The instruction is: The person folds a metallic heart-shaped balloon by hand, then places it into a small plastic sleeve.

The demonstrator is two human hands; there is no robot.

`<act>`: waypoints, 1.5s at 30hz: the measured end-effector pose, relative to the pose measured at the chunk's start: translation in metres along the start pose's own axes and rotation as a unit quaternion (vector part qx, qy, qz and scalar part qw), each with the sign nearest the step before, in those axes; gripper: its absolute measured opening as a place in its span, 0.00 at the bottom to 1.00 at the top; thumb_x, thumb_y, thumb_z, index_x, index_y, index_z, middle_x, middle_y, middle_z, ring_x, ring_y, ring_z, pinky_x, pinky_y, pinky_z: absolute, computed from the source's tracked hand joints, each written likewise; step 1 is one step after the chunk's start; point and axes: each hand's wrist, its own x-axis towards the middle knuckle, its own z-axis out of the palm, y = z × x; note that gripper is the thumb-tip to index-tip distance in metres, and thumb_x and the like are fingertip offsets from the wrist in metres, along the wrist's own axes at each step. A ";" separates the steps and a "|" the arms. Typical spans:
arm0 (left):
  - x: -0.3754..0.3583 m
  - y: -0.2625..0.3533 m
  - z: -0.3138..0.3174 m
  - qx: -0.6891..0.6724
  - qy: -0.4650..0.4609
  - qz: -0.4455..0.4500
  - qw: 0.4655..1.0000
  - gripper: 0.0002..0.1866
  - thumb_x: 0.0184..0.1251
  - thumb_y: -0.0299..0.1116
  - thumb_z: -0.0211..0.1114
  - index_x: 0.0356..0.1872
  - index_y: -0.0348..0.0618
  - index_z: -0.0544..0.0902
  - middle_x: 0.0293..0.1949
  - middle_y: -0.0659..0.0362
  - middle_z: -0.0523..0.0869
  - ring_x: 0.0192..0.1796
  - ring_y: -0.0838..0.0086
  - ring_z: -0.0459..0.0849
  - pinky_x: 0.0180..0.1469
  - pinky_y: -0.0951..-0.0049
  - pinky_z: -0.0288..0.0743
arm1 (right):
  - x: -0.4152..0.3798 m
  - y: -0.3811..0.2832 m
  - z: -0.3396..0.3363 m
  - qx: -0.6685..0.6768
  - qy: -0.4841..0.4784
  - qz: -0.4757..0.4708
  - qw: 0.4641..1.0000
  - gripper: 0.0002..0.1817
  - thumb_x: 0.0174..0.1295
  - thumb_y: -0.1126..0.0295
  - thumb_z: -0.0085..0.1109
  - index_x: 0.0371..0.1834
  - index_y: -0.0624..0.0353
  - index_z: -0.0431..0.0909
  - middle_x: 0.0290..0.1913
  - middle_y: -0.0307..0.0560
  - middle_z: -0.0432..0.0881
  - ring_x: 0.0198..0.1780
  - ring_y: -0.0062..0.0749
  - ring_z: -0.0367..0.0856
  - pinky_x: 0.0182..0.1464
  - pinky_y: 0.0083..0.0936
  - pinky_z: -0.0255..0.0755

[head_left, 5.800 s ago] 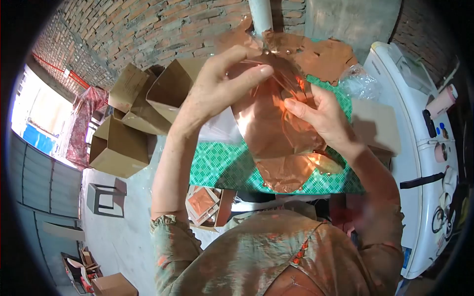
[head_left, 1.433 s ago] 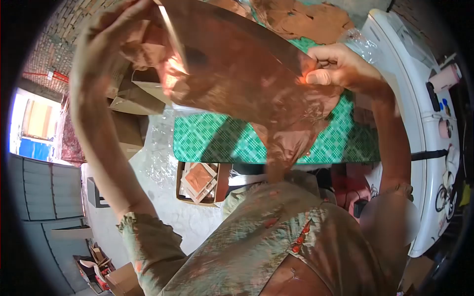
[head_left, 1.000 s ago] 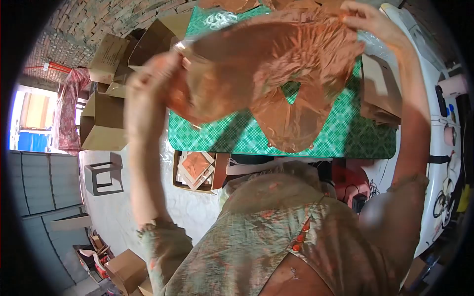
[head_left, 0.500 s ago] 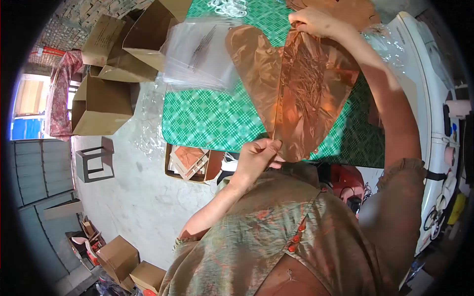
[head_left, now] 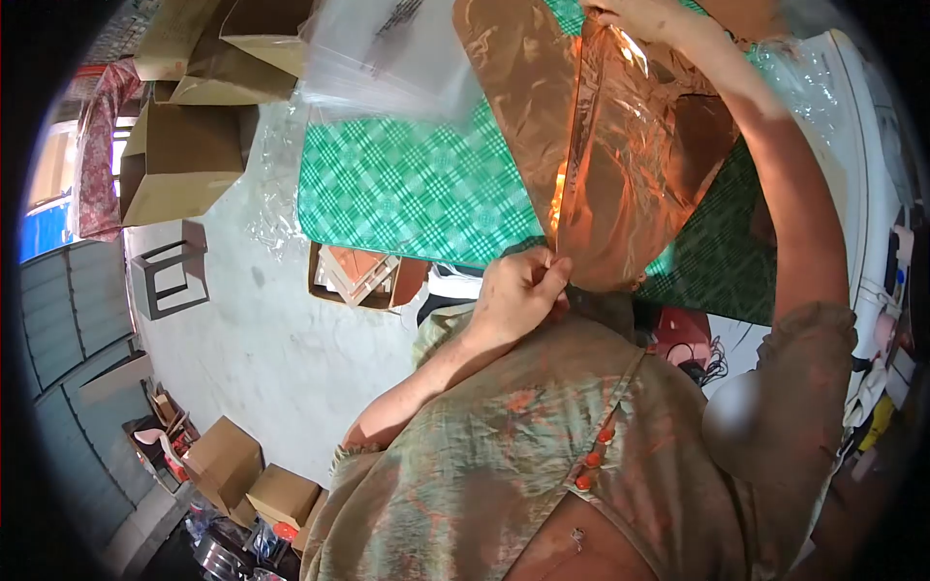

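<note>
A flat, shiny copper-coloured foil balloon (head_left: 620,184), roughly heart-shaped with a long crease down its middle, spreads over the green checked tablecloth (head_left: 407,194). Its lower tip is pinched between the thumb and fingers of my left hand (head_left: 523,290), close to my body. At the far end, by the top edge of the view, my right hand (head_left: 644,17) grips the foil beside the crease; part of that hand is cut off. Left of the balloon lies a stack of clear plastic bags (head_left: 387,68).
Open cardboard boxes (head_left: 184,160) stand left of the table. Below the table's edge sits a box of flat pieces (head_left: 354,276). A grey frame stool (head_left: 170,271) is on the floor, and a white appliance (head_left: 843,136) borders the right side.
The view has shifted, so the table and boxes sit higher in it. Both hands keep hold of the foil, and its right part is drawn more toward the crease.
</note>
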 end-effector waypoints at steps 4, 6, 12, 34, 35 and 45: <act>-0.001 -0.014 0.000 -0.039 0.003 0.006 0.999 0.15 0.80 0.40 0.66 0.40 0.36 0.86 0.25 0.60 0.88 0.27 0.81 0.88 0.25 0.79 0.76 | 0.038 -0.026 0.008 -0.560 -0.065 0.177 0.807 0.17 0.68 0.67 0.65 0.59 0.58 0.82 0.42 0.59 0.88 0.45 0.54 0.87 0.47 0.44 0.79; -0.003 -0.027 -0.001 -0.053 0.009 0.029 0.998 0.13 0.79 0.38 0.68 0.40 0.36 0.86 0.25 0.60 0.88 0.27 0.81 0.87 0.27 0.79 0.77 | 0.042 -0.026 0.011 -0.552 -0.067 0.235 0.797 0.16 0.69 0.66 0.65 0.58 0.55 0.84 0.46 0.59 0.88 0.51 0.57 0.85 0.51 0.48 0.78; -0.024 -0.011 -0.012 -0.013 0.081 0.018 0.996 0.09 0.76 0.34 0.70 0.42 0.37 0.86 0.26 0.61 0.90 0.28 0.83 0.86 0.31 0.79 0.77 | 0.040 -0.024 0.004 -0.563 -0.089 0.208 0.795 0.18 0.69 0.66 0.65 0.60 0.56 0.83 0.50 0.57 0.88 0.52 0.56 0.85 0.53 0.49 0.77; -0.004 -0.025 -0.008 0.417 0.262 0.395 0.776 0.18 0.60 0.30 0.80 0.52 0.52 0.90 0.23 0.64 0.74 0.21 0.73 0.76 0.22 0.69 0.71 | 0.032 -0.014 0.000 -0.568 -0.088 0.151 0.804 0.16 0.70 0.64 0.64 0.59 0.53 0.84 0.54 0.50 0.87 0.57 0.50 0.81 0.60 0.44 0.71; -0.004 -0.024 -0.009 0.419 0.261 0.395 0.775 0.18 0.59 0.30 0.80 0.51 0.51 0.90 0.25 0.64 0.75 0.23 0.72 0.77 0.24 0.69 0.72 | 0.034 -0.014 0.001 -0.567 -0.090 0.161 0.803 0.16 0.70 0.64 0.65 0.58 0.53 0.83 0.54 0.50 0.87 0.57 0.50 0.81 0.60 0.44 0.71; 0.026 0.032 -0.008 0.427 0.115 0.471 0.764 0.33 0.61 0.35 0.75 0.68 0.37 0.79 0.71 0.47 0.77 0.77 0.53 0.72 0.78 0.52 0.65 | 0.018 -0.031 0.006 -0.508 0.007 -0.008 0.861 0.15 0.70 0.67 0.57 0.56 0.52 0.85 0.47 0.53 0.88 0.53 0.52 0.83 0.56 0.45 0.75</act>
